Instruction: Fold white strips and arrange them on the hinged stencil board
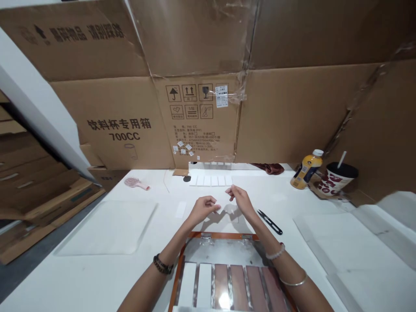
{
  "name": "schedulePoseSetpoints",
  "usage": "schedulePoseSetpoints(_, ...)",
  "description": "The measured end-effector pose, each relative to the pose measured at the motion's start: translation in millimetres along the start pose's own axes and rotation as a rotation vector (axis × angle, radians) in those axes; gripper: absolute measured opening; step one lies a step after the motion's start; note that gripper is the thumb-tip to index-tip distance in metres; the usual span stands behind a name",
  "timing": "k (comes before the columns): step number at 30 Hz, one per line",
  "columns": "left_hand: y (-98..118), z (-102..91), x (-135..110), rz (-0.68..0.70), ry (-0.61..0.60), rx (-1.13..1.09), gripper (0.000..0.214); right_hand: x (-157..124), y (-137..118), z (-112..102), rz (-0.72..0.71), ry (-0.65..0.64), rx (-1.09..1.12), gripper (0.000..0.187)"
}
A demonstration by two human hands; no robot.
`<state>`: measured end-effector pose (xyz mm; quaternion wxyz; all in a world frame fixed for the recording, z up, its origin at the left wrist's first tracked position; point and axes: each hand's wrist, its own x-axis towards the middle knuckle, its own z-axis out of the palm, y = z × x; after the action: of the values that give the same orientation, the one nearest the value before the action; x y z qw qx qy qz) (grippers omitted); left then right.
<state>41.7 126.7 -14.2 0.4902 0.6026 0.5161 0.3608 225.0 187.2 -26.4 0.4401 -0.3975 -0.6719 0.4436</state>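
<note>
My left hand (205, 209) is closed in a pinch above the white table, with what looks like a small white piece (221, 211) at its fingertips. Close by on the right, my right hand (239, 198) also has its fingers drawn together; anything between them is too small to make out. The hands are apart. Below them lies an orange-edged frame (224, 235) holding white strips (204, 284) and dull pink strips (238, 286). Beyond my hands, a row of white strips (212, 181) rests on the table. Black thread snips (270, 222) lie beside my right forearm.
Cardboard (201, 52) walls in the back. A pink hairbrush (137, 183) and a translucent sheet (107, 227) are on the left. A yellow-orange bottle (306, 170) and a lidded cup (336, 178) stand at right, behind pale sheets (367, 247).
</note>
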Motion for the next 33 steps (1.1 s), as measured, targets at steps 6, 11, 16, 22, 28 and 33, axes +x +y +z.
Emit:
schedulePoseSetpoints(6,0,1.1,1,-0.057,0.033,-0.105,0.027,-8,-4,4,-0.02,-0.153,-0.111,0.026)
schedulePoseSetpoints(11,-2,0.0,1,-0.109,0.111,-0.193,0.029,-15,-4,4,-0.025,-0.308,-0.188,0.023)
schedulePoseSetpoints(16,-2,-1.7,1,-0.158,0.112,-0.326,0.031,-18,-4,0,-0.009,-0.329,-0.166,0.025)
schedulePoseSetpoints(22,0,0.4,-3,-0.285,-0.092,-0.48,0.03,-11,-10,5,-0.058,-0.234,0.028,0.043)
schedulePoseSetpoints(28,-4,9.9,-4,-0.353,-0.146,-0.475,0.032,-4,-1,0,-0.006,-0.164,0.12,0.027)
schedulePoseSetpoints(33,-6,8.8,1,-0.288,0.013,-0.37,0.033,0,4,-5,0.022,-0.147,0.115,0.025)
